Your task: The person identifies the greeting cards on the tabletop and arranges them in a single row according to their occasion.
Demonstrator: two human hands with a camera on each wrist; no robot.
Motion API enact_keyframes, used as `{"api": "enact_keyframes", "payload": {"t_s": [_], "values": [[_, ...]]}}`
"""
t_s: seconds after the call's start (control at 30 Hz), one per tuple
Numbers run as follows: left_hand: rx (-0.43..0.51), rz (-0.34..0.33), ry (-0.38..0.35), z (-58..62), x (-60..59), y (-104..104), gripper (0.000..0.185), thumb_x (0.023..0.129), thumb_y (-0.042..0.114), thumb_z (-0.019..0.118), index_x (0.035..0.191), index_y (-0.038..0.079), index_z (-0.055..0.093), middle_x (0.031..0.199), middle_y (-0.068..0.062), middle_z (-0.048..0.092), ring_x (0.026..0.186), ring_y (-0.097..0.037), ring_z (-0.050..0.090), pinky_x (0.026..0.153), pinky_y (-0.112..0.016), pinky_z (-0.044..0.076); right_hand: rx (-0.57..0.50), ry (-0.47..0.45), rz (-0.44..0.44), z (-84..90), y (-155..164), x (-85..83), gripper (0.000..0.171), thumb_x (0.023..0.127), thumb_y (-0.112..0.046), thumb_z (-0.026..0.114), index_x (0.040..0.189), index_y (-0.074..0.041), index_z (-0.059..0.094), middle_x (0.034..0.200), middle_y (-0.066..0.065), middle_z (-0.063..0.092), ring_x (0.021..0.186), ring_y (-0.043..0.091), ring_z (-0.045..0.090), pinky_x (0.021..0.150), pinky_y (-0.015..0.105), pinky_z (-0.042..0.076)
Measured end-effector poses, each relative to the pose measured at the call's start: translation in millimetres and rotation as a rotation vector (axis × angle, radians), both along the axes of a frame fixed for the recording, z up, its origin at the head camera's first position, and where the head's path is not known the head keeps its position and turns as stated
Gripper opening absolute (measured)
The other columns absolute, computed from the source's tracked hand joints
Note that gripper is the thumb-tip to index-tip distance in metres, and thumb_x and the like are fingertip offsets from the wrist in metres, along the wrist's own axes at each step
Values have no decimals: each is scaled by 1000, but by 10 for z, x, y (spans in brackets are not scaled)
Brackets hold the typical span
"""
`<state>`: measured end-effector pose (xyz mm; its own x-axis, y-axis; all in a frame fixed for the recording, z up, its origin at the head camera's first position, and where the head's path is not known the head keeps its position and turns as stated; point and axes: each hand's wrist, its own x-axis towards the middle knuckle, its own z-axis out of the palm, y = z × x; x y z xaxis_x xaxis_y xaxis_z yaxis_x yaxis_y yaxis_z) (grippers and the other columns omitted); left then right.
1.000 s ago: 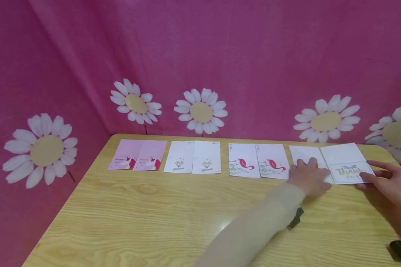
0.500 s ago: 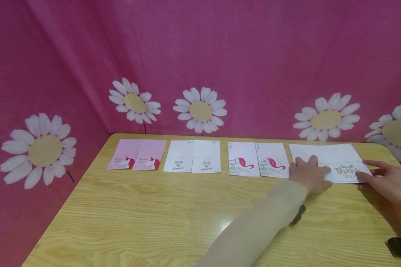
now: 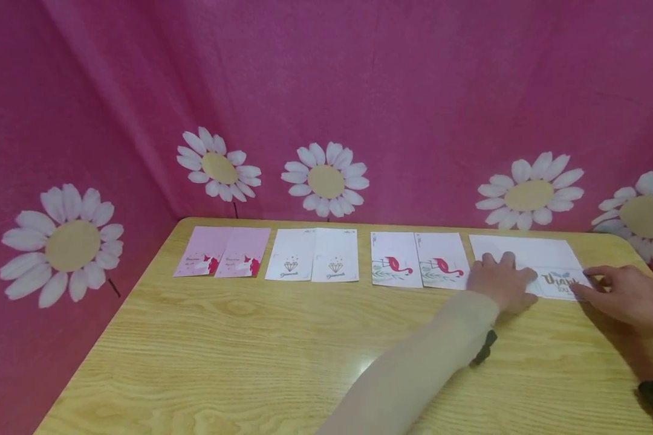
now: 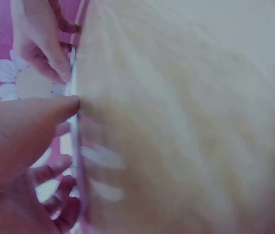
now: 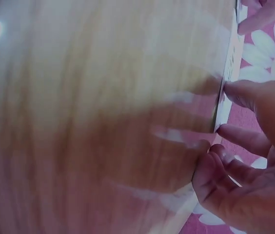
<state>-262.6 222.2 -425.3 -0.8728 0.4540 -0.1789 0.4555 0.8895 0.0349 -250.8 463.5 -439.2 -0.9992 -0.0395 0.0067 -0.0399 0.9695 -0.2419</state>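
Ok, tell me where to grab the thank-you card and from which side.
Take the thank-you card by its free right edge, coming from the right. It lies flat on the table, the left hand covers its left side, and the right hand already touches that edge.

A light wooden tabletop [image 3: 239, 356] with a glossy sheen stands against pink cloth walls [image 3: 359, 90] printed with large white daisies [image 3: 325, 180]

Flamingo cards [image 3: 419, 260], diamond cards [image 3: 312, 255], pink cards [image 3: 223, 252]
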Motion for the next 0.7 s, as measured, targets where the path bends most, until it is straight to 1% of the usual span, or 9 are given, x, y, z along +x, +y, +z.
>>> {"api": "enact_keyframes", "payload": {"t_s": [0.1,0.2,0.27,0.33,0.43,0.53,0.57,0.63,0.7], "values": [[23,1,0,-73,-29,-1,53,97,71,46,146,70,27,140,27,38,120,-4,40,102,-25,38,-7,-45,-5,7,10,3,76,93,-48,71,119,22,56,88,32,65,73,33,60,57,29,44],[35,-7,10,-122,-28,-2,52,97,71,46,146,70,28,137,26,39,118,-3,39,100,-25,38,-2,-96,-34,15,4,14,81,94,-54,67,124,20,53,92,34,64,74,34,59,58,27,42],[39,-13,21,-131,-19,-2,51,97,71,47,145,70,30,134,26,40,117,-3,39,100,-26,38,-3,-116,-46,20,-2,17,82,94,-56,65,125,19,51,92,34,63,75,34,58,58,27,41],[47,-18,30,-120,-11,-6,50,97,70,48,145,69,32,132,25,41,116,-3,39,100,-26,38,-2,-119,-49,27,-4,15,83,95,-56,64,126,19,49,93,36,63,75,35,58,59,29,43],[56,-27,43,-100,-11,-26,49,98,68,49,145,66,36,129,23,42,114,-3,38,98,-26,38,-2,-111,-50,27,-2,6,85,96,-57,63,129,20,46,97,39,62,77,38,59,60,36,49],[65,-47,63,-70,-9,-49,49,98,66,52,145,62,39,129,22,44,114,-4,39,97,-25,38,-2,-93,-62,20,-2,18,89,96,-57,62,133,21,43,105,43,60,82,44,62,62,42,51],[71,-54,66,-57,-7,-58,50,98,65,52,146,62,39,130,22,44,115,-3,39,96,-25,38,-6,-79,-66,13,-4,29,88,96,-57,63,134,20,44,107,43,61,83,45,63,62,42,51],[97,-70,64,-20,-1,-84,50,98,65,52,146,62,38,132,23,44,116,-2,39,95,-25,37,-23,-66,-91,0,-13,66,89,95,-57,63,137,19,43,111,42,61,86,46,63,61,39,48],[133,-92,59,27,3,-124,51,98,65,52,147,62,37,135,25,44,116,-1,40,94,-24,37,-41,-42,-104,-14,-23,114,88,95,-56,64,138,18,44,113,41,63,89,50,64,63,40,47]]}}
